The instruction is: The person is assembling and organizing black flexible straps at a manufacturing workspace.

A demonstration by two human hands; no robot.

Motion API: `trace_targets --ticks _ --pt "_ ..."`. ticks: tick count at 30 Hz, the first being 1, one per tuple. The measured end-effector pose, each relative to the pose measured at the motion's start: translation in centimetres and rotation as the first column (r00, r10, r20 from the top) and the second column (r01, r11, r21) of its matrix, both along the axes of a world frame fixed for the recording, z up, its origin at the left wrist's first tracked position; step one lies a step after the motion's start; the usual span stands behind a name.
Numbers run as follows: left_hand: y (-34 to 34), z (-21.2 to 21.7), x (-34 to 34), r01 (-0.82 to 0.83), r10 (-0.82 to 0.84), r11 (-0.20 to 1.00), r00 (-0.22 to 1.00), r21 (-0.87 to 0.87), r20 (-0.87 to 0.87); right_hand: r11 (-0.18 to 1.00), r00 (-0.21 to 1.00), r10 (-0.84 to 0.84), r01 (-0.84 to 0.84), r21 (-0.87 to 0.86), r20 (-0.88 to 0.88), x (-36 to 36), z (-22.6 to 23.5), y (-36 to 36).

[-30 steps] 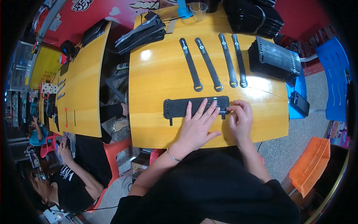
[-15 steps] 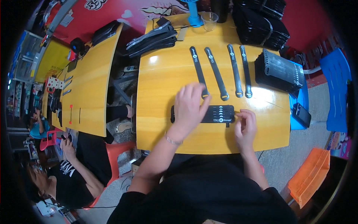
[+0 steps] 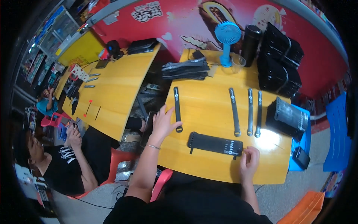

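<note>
My left hand (image 3: 163, 122) is at the left side of the yellow table, fingers spread, the thumb reaching over a dark grey strap (image 3: 177, 108) near its slotted lower end. A flat black rectangular piece (image 3: 210, 142) lies slightly slanted near the front edge, with a row of pale curved marks toward its right end and small tabs along its lower side. Beside that end, my right hand (image 3: 250, 161) rests with loosely curled fingers and nothing visible in them; whether it touches the piece is unclear. Several matching straps, including one strap (image 3: 234, 112), lie upright-wise farther right.
A stack of dark strap packs (image 3: 287, 117) stands at the right edge, with black bundles (image 3: 279, 61) behind. A blue fan (image 3: 226, 37), clear cup (image 3: 238, 63) and black strap pile (image 3: 186, 69) are at the back. Someone sits at another table (image 3: 115, 89) on the left.
My left hand has moved left, off the black piece, and the leftmost strap now lies farther left of the others. The view has tilted upward. My right hand remains beside the piece's right end.
</note>
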State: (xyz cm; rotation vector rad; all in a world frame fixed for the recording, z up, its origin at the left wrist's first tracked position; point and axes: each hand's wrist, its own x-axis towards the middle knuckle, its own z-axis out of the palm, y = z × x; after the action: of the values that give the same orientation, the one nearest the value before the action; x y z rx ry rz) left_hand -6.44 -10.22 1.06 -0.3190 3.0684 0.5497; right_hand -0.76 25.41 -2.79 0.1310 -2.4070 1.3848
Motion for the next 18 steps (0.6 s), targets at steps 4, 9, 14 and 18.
trace_targets --ticks 4,9,14,18 --pt "-2.6 -0.6 2.6 0.040 -0.028 0.996 0.990 0.081 -0.138 0.999 1.000 0.001 0.000 -0.048 0.023 0.0 -0.3 -0.2" --pt "-4.9 0.1 4.6 -0.203 0.175 0.856 0.979 0.476 0.103 1.000 1.000 0.007 -0.007 -0.004 0.003 0.4 -0.1 0.1" --pt "-5.8 0.4 7.9 -0.187 0.248 0.954 0.932 0.235 -0.264 0.992 0.999 0.028 -0.022 -0.128 0.045 0.7 0.5 -0.3" --pt "-2.5 5.3 9.9 0.005 0.290 0.833 0.848 0.554 -0.443 0.945 0.940 0.325 -0.320 -0.068 0.099 1.2 3.8 -0.8"
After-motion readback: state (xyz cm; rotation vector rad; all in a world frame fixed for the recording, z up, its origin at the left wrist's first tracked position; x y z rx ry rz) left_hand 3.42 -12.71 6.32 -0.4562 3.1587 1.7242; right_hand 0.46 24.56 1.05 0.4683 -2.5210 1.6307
